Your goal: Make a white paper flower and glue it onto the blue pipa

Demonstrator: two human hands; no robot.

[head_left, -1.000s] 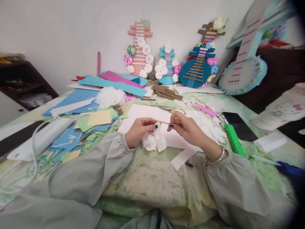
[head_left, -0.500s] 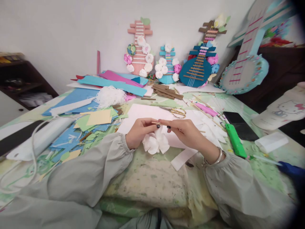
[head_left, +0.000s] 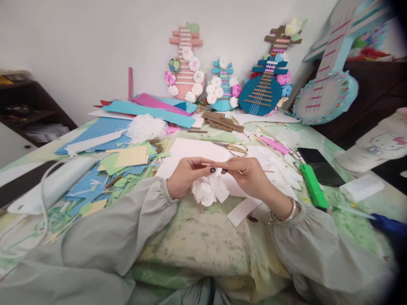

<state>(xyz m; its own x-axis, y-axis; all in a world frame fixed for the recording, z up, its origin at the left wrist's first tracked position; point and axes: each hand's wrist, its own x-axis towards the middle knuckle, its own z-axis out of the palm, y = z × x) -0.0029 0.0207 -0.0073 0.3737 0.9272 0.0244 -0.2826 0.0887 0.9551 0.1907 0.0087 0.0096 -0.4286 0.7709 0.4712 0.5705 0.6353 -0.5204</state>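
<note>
The white flower (head_left: 208, 192) is just below the meeting fingertips of both hands. Above it, the left hand (head_left: 187, 174) is closed, pinching a thin stick (head_left: 207, 164); the right hand (head_left: 248, 174) is also closed, with thumb and finger upon this stick. Beyond the flower lie the scissors (head_left: 238, 149); to its right, a strip (head_left: 243, 212) and, farther, a phone (head_left: 318, 167).

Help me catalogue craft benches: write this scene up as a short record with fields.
Left hand: pinching a thin stick
Right hand: fingers on the same stick
Just below: white petals
Beyond hands: gold-handled scissors on white sheet
Left side: tangled white string, coloured scraps
Right side: black smartphone
By wall: pink model lute, turquoise model lute, dark-teal model lute
</note>
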